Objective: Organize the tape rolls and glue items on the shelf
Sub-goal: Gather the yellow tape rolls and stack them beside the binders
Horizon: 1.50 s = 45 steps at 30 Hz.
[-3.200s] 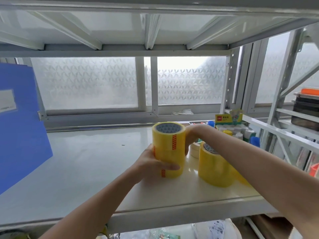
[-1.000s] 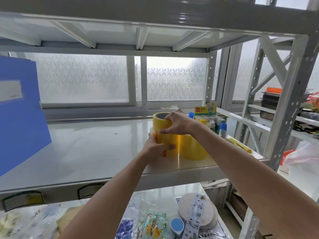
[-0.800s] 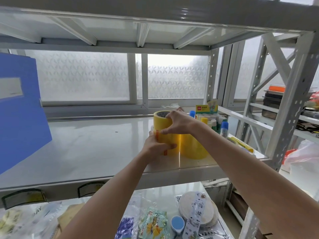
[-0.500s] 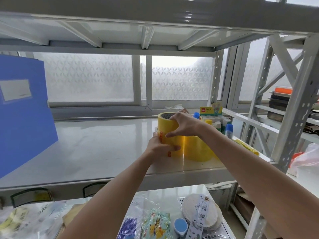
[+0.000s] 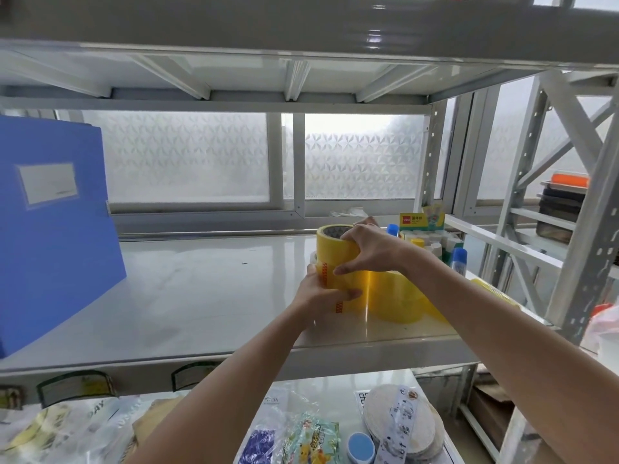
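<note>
A stack of yellow tape rolls [image 5: 331, 252] stands on the white shelf [image 5: 201, 296]. My left hand [image 5: 321, 293] grips the lower roll from the front. My right hand [image 5: 365, 246] grips the top roll from the right side. Another yellow tape roll [image 5: 398, 296] stands right beside the stack, partly behind my right forearm. Glue bottles with blue caps [image 5: 457, 259] and a yellow and green glue box [image 5: 420, 221] crowd the shelf's back right corner.
A blue file box [image 5: 53, 229] leans at the shelf's left end. The shelf above hangs low overhead. Snack packets [image 5: 311, 437] and a round bundle [image 5: 402, 420] lie on the lower shelf. A second rack [image 5: 569, 209] stands to the right.
Both hands keep the same hold on the tape stack. The view has shifted slightly; the stack sits close against the neighbouring roll as before.
</note>
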Motion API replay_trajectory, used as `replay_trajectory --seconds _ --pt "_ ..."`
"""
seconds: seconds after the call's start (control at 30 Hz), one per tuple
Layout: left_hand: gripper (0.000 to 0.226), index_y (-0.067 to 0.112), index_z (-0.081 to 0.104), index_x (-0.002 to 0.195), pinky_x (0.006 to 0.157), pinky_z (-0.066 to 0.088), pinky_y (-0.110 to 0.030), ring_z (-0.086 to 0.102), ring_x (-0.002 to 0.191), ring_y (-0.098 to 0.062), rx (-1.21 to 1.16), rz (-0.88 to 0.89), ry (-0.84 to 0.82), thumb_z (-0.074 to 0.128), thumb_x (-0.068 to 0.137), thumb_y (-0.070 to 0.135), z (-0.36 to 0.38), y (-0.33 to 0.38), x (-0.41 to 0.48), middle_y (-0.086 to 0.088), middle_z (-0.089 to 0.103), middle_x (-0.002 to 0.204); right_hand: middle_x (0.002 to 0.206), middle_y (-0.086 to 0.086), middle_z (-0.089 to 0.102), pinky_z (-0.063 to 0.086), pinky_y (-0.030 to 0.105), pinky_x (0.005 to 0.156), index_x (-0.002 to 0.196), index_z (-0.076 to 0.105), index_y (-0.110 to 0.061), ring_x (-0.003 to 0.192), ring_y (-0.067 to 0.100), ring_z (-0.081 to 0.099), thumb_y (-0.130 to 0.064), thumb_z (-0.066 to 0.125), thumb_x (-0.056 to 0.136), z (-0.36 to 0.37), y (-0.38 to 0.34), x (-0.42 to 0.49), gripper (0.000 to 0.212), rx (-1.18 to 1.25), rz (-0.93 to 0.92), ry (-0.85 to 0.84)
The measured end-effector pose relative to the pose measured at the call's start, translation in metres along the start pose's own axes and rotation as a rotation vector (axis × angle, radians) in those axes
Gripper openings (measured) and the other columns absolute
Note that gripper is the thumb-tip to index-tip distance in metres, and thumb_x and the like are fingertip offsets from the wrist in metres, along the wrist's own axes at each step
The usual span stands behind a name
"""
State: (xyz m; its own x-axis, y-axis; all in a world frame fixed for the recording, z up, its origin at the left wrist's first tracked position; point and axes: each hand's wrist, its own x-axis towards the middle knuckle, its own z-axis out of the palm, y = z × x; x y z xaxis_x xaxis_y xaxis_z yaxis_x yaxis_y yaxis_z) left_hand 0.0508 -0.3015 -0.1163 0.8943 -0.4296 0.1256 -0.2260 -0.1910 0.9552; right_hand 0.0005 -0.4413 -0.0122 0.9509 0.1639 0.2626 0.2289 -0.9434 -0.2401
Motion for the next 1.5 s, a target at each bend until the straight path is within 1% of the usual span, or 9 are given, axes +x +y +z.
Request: replay_trajectory --seconds 0.17,0.37,0.63,0.73,0.87,0.97,1.13,1.33,1.5 --pt "0.107 0.022 0.030 0.140 0.087 0.057 -0.045 0.060 0.109 -0.024 -0.018 -0.011 -0.008 0.085 0.052 0.046 0.000 0.005 -0.003 -0.003 0.055 0.121 0.084 0.002 0.056 0.049 0.034 0.072 0.088 0.067 -0.020 0.095 0.019 0.046 -0.057 0.076 0.068 -0.002 -0.002 -0.001 0.044 -0.023 0.008 -0.009" --pt "0.104 0.020 0.030 0.142 0.090 0.056 -0.043 0.058 0.111 -0.023 0.037 0.029 0.004 0.083 0.057 0.047 -0.001 0.010 -0.009 -0.003 0.054 0.122 0.093 0.004 0.056 0.048 0.038 0.081 0.092 0.066 -0.021 0.102 0.019 0.040 -0.057 0.074 0.071 -0.003 -0.004 -0.004 0.043 -0.061 0.019 -0.018" --pt "0.078 0.022 0.064 0.114 0.083 0.059 -0.041 0.067 0.097 -0.018 0.050 0.033 0.013 0.086 0.044 0.047 -0.032 0.020 -0.028 -0.001 0.070 0.104 0.068 -0.010 0.053 0.040 0.026 0.071 0.082 0.062 -0.024 0.077 0.013 0.051 -0.052 0.075 0.074 -0.011 -0.036 -0.002 0.032 -0.021 -0.066 0.004" --pt "0.077 0.021 0.066 0.113 0.085 0.058 -0.041 0.067 0.099 -0.019 0.045 0.038 0.055 0.086 0.042 0.044 -0.074 0.024 -0.039 -0.001 0.071 0.105 0.064 -0.016 0.045 0.039 0.038 0.090 0.081 0.056 -0.026 0.078 0.017 0.048 -0.051 0.073 0.075 -0.009 -0.072 0.014 0.032 -0.089 -0.161 0.061" --pt "0.073 0.023 0.065 0.112 0.083 0.056 -0.038 0.065 0.101 -0.020 0.086 0.010 0.188 0.088 0.044 0.038 -0.148 0.023 -0.055 0.000 0.071 0.105 0.095 -0.007 0.054 0.026 0.034 0.102 0.115 0.063 -0.016 0.113 0.026 0.045 -0.037 0.066 0.086 0.005 -0.134 0.043 0.036 -0.040 -0.282 0.080" --pt "0.056 0.026 0.065 0.103 0.072 0.051 -0.029 0.064 0.096 -0.016 0.122 -0.021 0.273 0.088 0.051 0.028 -0.204 0.013 -0.068 0.004 0.071 0.099 0.120 0.006 0.061 0.023 0.033 0.105 0.128 0.057 -0.014 0.123 0.030 0.042 -0.033 0.063 0.089 0.029 -0.181 0.075 0.044 0.000 -0.354 0.061" --pt "0.052 0.022 0.061 0.107 0.065 0.044 -0.022 0.059 0.086 -0.010 0.163 -0.142 0.418 0.089 0.064 0.020 -0.271 -0.022 -0.083 0.007 0.066 0.094 0.122 0.009 0.064 0.043 0.041 0.098 0.133 0.054 -0.020 0.120 0.036 0.049 -0.032 0.070 0.078 0.091 -0.239 0.134 0.058 0.109 -0.345 0.041" --pt "0.060 0.021 0.063 0.114 0.075 0.046 -0.029 0.062 0.098 -0.018 0.222 -0.200 0.475 0.090 0.061 0.031 -0.307 -0.050 -0.080 0.002 0.069 0.106 0.135 0.000 0.057 0.035 0.048 0.108 0.139 0.046 -0.023 0.135 0.034 0.033 -0.036 0.069 0.079 0.129 -0.268 0.166 0.066 0.104 -0.361 0.011" --pt "0.044 0.028 0.061 0.103 0.070 0.044 -0.024 0.061 0.097 -0.017 0.293 -0.177 0.445 0.087 0.068 0.027 -0.310 -0.051 -0.074 0.008 0.067 0.097 0.149 0.004 0.042 0.026 0.036 0.111 0.145 0.036 -0.016 0.139 0.034 0.026 -0.034 0.062 0.089 0.128 -0.269 0.170 0.064 0.000 -0.379 0.010"
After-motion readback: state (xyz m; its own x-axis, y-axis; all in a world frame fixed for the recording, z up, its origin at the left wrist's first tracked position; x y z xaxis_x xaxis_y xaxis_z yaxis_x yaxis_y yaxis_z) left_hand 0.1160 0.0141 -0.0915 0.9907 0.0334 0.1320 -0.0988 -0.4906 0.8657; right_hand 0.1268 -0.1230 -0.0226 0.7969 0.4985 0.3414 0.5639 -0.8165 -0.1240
